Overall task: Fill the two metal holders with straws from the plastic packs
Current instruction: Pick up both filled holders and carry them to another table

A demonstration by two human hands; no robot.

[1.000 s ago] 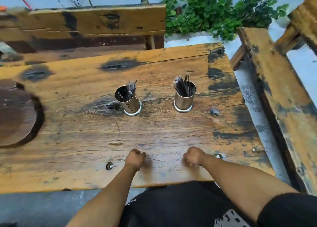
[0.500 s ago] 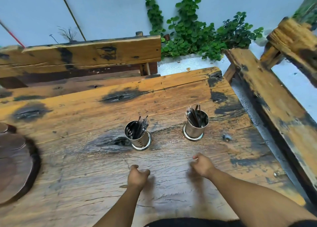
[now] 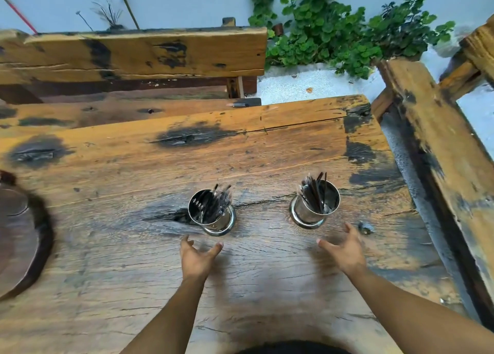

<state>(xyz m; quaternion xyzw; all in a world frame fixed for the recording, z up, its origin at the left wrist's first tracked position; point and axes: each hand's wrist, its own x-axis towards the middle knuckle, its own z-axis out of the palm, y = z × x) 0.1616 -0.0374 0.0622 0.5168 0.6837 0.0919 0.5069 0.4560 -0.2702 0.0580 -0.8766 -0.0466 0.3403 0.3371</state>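
We've got both holders mid-table, left holder (image 3: 211, 211) at 12 o'clock of our spread, empty left hand (image 3: 197, 256), right holder (image 3: 315, 205) at 11 of the splayed, empty right hand (image 3: 344, 248); smooth, probably slick, light steel, so grip low round the walls, clear of the straws (image 3: 315, 190).

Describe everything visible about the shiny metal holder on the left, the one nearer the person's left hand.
The shiny cylindrical metal holder on the left stands on the weathered wooden table, beside a dark knot in the grain. It looks like polished steel, with a row of small holes inside its wall and a wider ring foot. It appears to lean slightly left, though the wide lens may cause that. Dark thin straws fill it, tips above the rim. The open left hand is just short of it, not touching.
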